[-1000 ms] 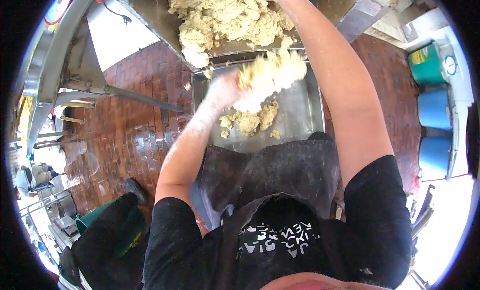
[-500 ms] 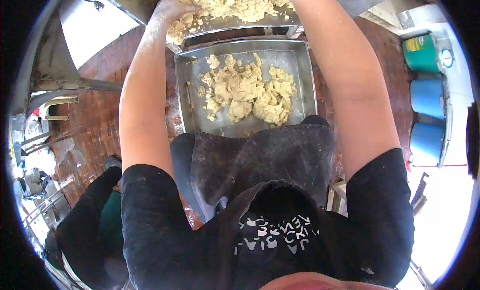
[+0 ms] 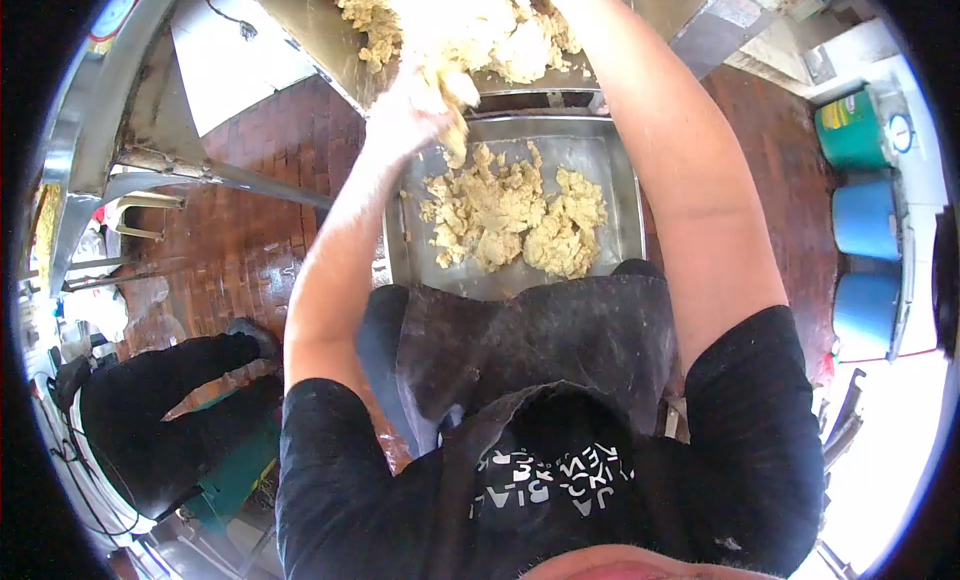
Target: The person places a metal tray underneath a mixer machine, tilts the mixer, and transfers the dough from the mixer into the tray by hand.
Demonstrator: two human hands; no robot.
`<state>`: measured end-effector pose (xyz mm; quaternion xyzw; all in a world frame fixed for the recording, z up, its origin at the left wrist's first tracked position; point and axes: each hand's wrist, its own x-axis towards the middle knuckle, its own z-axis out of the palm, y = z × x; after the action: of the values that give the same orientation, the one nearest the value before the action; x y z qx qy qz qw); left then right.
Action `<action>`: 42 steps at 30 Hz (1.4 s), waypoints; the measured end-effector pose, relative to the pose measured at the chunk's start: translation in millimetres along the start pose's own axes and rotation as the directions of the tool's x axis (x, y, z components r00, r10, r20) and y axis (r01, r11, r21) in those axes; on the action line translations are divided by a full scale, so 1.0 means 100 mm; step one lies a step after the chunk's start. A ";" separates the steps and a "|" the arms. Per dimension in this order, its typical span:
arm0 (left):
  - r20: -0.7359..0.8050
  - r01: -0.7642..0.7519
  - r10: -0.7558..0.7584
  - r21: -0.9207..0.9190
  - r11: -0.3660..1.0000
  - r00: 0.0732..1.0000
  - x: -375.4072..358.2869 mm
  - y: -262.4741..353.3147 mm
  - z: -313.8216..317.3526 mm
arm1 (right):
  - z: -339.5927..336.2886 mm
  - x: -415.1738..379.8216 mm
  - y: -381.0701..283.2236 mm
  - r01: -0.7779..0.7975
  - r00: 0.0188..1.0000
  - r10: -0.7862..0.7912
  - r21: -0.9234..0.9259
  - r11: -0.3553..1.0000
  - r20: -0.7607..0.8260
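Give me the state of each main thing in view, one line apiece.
Left hand: floury, dough at its fingers; glare hides the exact grip.
Right arm: stretched forward; its hand unclear at the top edge.
Metal trough: uncovered, holding dough.
Trough dough: lumpy, partly washed out by glare.
Tray: uncovered, partly filled.
Tray dough: rough clumps.
Apron: smudged.

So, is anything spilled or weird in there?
Maybe one thing: the floor left of the metal tray has shiny patches, so it might be wet. The dough in the tray is in ragged lumps, but I can't see anything tipped over or broken.
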<state>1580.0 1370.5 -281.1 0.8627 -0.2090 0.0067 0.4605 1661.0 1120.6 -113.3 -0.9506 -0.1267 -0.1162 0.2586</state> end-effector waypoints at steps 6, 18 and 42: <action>0.648 -0.171 0.005 0.194 0.966 0.762 -0.66 0.35 0.30 | 0.08 0.05 0.08 0.044 0.998 -0.050 -0.139 0.989 -0.040; -0.033 0.213 -0.244 0.609 0.764 0.969 1.65 -0.83 -0.20 | 0.16 0.09 0.14 0.112 0.981 -0.130 -0.130 0.985 -0.142; 0.156 0.292 -0.300 0.074 0.954 0.941 0.15 -0.14 0.27 | 0.23 0.12 0.16 0.070 0.989 -0.088 -0.145 0.987 -0.119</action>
<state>1594.0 1350.4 -305.2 0.8931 -0.1144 -0.1289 0.4156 1680.6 1121.1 -136.4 -0.9515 -0.1394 -0.1942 0.1937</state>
